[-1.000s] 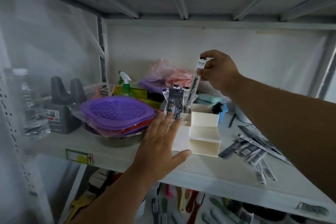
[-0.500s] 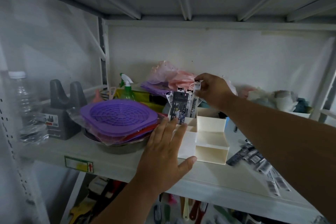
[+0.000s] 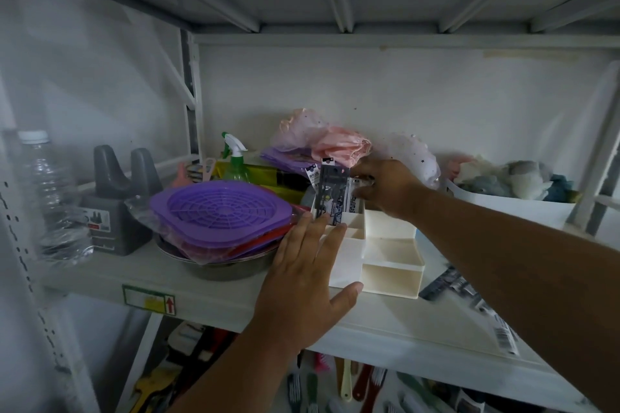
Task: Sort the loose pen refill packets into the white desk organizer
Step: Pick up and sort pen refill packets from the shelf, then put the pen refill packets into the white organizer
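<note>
The white desk organizer [image 3: 389,265] stands on the shelf [image 3: 385,322], mid-frame. Several refill packets [image 3: 330,193] stand upright in its back left compartment. My left hand [image 3: 303,278] lies flat with straight fingers against the organizer's left side, thumb at its front corner. My right hand [image 3: 385,188] reaches over the back of the organizer, and its fingers pinch a refill packet [image 3: 354,194] that stands in the back compartment. More loose refill packets [image 3: 469,298] lie scattered on the shelf to the right of the organizer, partly behind my right forearm.
A metal bowl with purple strainers [image 3: 219,211] sits just left of the organizer. Behind are a green spray bottle [image 3: 235,161], pink bags [image 3: 322,144], and a white bin of cloth [image 3: 510,201]. A clear bottle [image 3: 50,198] and a grey holder [image 3: 117,201] stand far left.
My right hand has come down from high above the organizer, lowering its packet into the back compartment among the others. My left hand has stayed on the organizer's side.
</note>
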